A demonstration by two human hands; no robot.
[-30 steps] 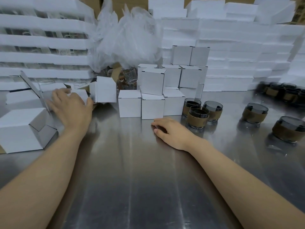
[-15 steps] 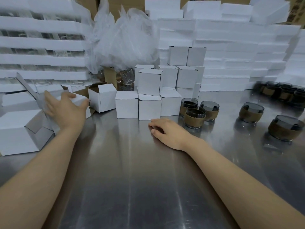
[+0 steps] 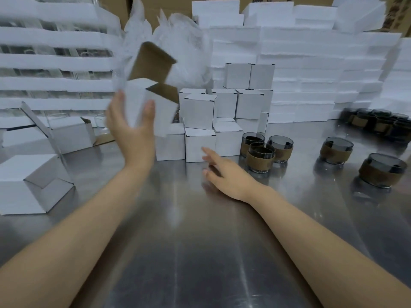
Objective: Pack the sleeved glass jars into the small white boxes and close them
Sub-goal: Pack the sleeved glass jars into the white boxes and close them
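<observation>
My left hand [image 3: 131,130] grips an open white box [image 3: 142,101] aloft, flaps up to take a jar, while my right hand [image 3: 224,174] lies spread, empty, near the sleeved jars [image 3: 260,160]

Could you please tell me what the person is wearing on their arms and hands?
The left hand and right hand are ungloved. The left forearm and right forearm are uncovered to the frame's edge: no sleeves, watch or bracelet. The left hand is too blurred to rule out a ring.
</observation>
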